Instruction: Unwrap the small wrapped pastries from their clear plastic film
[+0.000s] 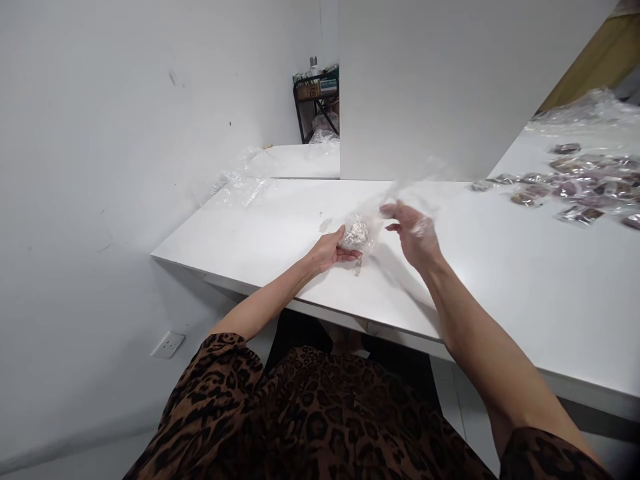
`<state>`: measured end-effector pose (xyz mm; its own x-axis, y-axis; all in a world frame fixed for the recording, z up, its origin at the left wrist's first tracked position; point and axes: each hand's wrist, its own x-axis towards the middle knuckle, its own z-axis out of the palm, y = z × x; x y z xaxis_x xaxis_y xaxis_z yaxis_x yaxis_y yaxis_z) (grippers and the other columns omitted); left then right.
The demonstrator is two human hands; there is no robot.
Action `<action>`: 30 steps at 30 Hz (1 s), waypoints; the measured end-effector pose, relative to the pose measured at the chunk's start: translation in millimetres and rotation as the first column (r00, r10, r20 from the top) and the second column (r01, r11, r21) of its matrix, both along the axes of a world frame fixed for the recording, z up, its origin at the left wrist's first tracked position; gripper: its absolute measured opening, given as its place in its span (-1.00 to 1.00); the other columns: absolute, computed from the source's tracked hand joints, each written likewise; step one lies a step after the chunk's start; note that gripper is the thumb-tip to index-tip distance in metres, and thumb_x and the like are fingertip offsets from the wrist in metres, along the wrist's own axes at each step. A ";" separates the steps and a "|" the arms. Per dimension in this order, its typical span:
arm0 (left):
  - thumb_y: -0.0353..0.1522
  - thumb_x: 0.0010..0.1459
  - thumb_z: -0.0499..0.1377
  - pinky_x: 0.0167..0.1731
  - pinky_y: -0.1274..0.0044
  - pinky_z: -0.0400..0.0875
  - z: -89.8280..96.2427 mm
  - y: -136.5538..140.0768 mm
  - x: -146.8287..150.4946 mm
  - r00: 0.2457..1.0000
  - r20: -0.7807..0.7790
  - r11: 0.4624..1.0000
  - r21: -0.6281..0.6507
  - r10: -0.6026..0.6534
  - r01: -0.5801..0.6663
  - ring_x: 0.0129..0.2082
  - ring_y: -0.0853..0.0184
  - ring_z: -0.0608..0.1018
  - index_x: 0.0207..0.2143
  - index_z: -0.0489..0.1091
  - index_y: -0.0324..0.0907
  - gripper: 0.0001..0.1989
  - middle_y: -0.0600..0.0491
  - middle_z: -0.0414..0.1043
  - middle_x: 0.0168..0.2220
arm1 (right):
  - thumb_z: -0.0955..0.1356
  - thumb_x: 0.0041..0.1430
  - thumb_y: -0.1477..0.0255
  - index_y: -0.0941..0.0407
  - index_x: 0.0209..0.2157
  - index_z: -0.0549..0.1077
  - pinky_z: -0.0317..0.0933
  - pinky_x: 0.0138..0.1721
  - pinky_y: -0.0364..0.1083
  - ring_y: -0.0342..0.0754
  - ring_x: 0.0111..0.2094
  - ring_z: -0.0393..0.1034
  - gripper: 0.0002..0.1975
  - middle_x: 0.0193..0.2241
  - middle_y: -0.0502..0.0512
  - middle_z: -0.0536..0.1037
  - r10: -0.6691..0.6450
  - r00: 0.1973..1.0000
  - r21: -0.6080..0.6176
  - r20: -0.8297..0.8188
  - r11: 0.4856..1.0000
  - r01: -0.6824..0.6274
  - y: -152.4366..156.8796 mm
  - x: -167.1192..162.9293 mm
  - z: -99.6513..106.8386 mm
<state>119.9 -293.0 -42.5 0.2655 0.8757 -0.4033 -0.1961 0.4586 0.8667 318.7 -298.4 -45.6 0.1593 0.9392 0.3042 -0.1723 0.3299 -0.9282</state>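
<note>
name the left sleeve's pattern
The left sleeve has dark leopard spots on brown, seen in the head view.

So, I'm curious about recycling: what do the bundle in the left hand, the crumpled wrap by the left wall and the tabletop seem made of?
Bundle in the left hand: seemingly clear, glossy plastic outside, judging by glints; its contents are unclear.
Crumpled wrap: probably thin plastic film, transparent and creased.
Tabletop: smooth white, perhaps laminate board, given its even, faintly shiny surface.
</note>
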 end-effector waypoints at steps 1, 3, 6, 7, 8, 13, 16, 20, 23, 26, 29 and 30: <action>-0.17 0.43 0.11 -0.30 0.43 0.60 -1.4 -4.0 -1.9 0.999 -0.016 0.999 0.021 -0.048 0.049 -0.41 0.20 0.69 -0.08 0.53 -0.42 -0.56 -0.25 0.63 -0.31 | 0.49 0.14 -0.02 0.06 -0.34 0.51 0.40 -0.32 -0.09 -0.05 -0.23 0.51 -0.58 -0.19 0.12 0.62 -0.020 0.992 -0.051 -0.128 0.999 0.013 3.4 5.5 1.8; -0.16 0.40 0.16 -0.26 0.40 0.62 -3.0 -12.8 -5.6 0.991 -0.018 0.989 0.066 -0.130 0.131 -0.38 0.19 0.70 -0.10 0.55 -0.38 -0.59 -0.26 0.64 -0.23 | 0.50 0.18 0.13 0.09 -0.42 0.43 0.31 -0.50 -0.18 -0.17 -0.46 0.41 -0.65 -0.40 0.04 0.56 -0.104 0.933 -0.190 -0.344 0.981 0.039 11.0 15.9 2.7; -0.18 0.38 0.20 -0.18 0.36 0.64 -3.7 -24.5 -8.2 0.977 0.022 0.969 0.136 -0.213 0.208 -0.29 0.18 0.72 -0.04 0.56 -0.33 -0.63 -0.26 0.64 -0.09 | 0.47 0.23 0.35 0.10 -0.48 0.32 0.30 -0.56 -0.23 -0.23 -0.56 0.34 -0.70 -0.55 -0.04 0.45 -0.267 0.838 -0.388 -0.476 0.919 0.072 20.1 24.8 -1.9; -0.20 0.38 0.21 -0.14 0.35 0.64 -3.8 -27.1 -7.8 0.975 0.037 0.964 0.159 -0.221 0.213 -0.25 0.18 0.72 -0.02 0.56 -0.32 -0.64 -0.25 0.63 -0.05 | 0.45 0.25 0.38 0.10 -0.49 0.29 0.33 -0.54 -0.23 -0.23 -0.56 0.35 -0.69 -0.57 -0.05 0.43 -0.295 0.824 -0.416 -0.484 0.906 0.080 21.7 25.8 -3.9; -0.21 0.38 0.21 -0.10 0.34 0.63 -4.0 -28.6 -6.9 0.976 0.053 0.964 0.177 -0.213 0.200 -0.21 0.18 0.71 -0.01 0.56 -0.31 -0.66 -0.24 0.62 -0.03 | 0.44 0.26 0.39 0.10 -0.49 0.27 0.34 -0.53 -0.23 -0.24 -0.57 0.35 -0.68 -0.57 -0.05 0.43 -0.296 0.822 -0.415 -0.487 0.906 0.080 22.4 26.2 -5.6; -0.22 0.41 0.18 0.08 0.23 0.57 -6.6 -18.0 4.1 0.986 0.156 0.995 0.076 0.049 -0.061 -0.18 0.24 0.68 -0.01 0.53 -0.26 -0.69 -0.15 0.63 -0.08 | 0.46 0.22 0.23 0.07 -0.46 0.26 0.28 -0.57 -0.22 -0.24 -0.59 0.29 -0.64 -0.49 -0.04 0.47 -0.118 0.887 -0.224 -0.446 0.974 0.017 14.7 24.6 -3.7; -0.21 0.47 0.06 0.06 0.22 0.58 -8.9 -4.0 9.9 0.960 0.213 0.983 -0.029 0.182 -0.180 -0.24 0.27 0.67 0.02 0.49 -0.24 -0.66 -0.11 0.62 -0.13 | 0.50 0.12 0.17 0.06 -0.38 0.34 0.38 -0.46 -0.18 -0.16 -0.42 0.44 -0.66 -0.36 0.03 0.54 -0.038 0.918 -0.192 -0.394 0.981 -0.041 8.8 21.2 -0.5; -0.22 0.47 0.09 0.01 0.36 0.59 -11.7 4.1 12.6 0.925 0.254 0.959 -0.033 0.282 -0.283 -0.25 0.34 0.66 0.03 0.48 -0.21 -0.70 -0.06 0.62 -0.12 | 0.59 -0.09 0.10 0.00 -0.22 0.41 0.47 -0.34 -0.08 -0.04 -0.22 0.49 -0.51 -0.18 0.08 0.55 0.001 0.967 -0.333 -0.253 0.939 -0.088 5.6 7.6 -6.7; -0.23 0.48 0.06 -0.03 0.44 0.58 -10.3 3.3 13.1 0.907 0.286 0.950 -0.032 0.308 -0.312 -0.25 0.37 0.64 -0.02 0.48 -0.21 -0.72 -0.01 0.61 -0.17 | 0.65 -0.25 0.14 -0.03 -0.08 0.42 0.42 -0.41 -0.09 -0.03 -0.23 0.46 -0.31 -0.12 0.06 0.54 0.112 0.986 -0.398 -0.127 0.905 -0.154 0.5 -6.4 -13.4; -0.17 0.49 0.01 -0.10 0.50 0.58 -3.8 6.8 12.0 0.885 0.323 0.940 -0.063 0.336 -0.334 -0.27 0.38 0.62 -0.08 0.47 -0.21 -0.65 0.00 0.59 -0.22 | 0.68 -0.32 0.26 -0.03 -0.02 0.44 0.35 -0.42 -0.13 -0.09 -0.30 0.43 -0.24 -0.20 -0.03 0.54 0.236 0.968 -0.347 -0.088 0.903 -0.252 -7.6 -15.8 -14.2; -0.16 0.50 -0.04 -0.16 0.54 0.57 4.4 13.1 8.1 0.845 0.343 0.911 -0.122 0.410 -0.393 -0.25 0.38 0.60 0.01 0.43 -0.19 -0.63 -0.04 0.56 -0.18 | 0.67 -0.31 0.30 0.01 -0.12 0.48 0.30 -0.41 -0.14 -0.14 -0.37 0.36 -0.35 -0.33 -0.07 0.51 0.260 0.963 -0.257 -0.068 0.928 -0.269 -13.6 -20.0 -12.2; -0.15 0.51 -0.07 -0.15 0.53 0.57 6.6 13.5 6.5 0.830 0.345 0.899 -0.145 0.438 -0.414 -0.21 0.36 0.61 0.09 0.40 -0.18 -0.61 -0.07 0.55 -0.13 | 0.66 -0.30 0.29 0.02 -0.16 0.48 0.29 -0.40 -0.14 -0.15 -0.37 0.35 -0.40 -0.35 -0.07 0.50 0.231 0.972 -0.211 -0.049 0.948 -0.237 -14.6 -21.0 -12.3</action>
<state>126.4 -279.6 -35.9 0.0081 0.9123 -0.4094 -0.6764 0.3065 0.6698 297.7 -313.0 -57.9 -0.0682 0.9936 0.0905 -0.2436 0.0714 -0.9672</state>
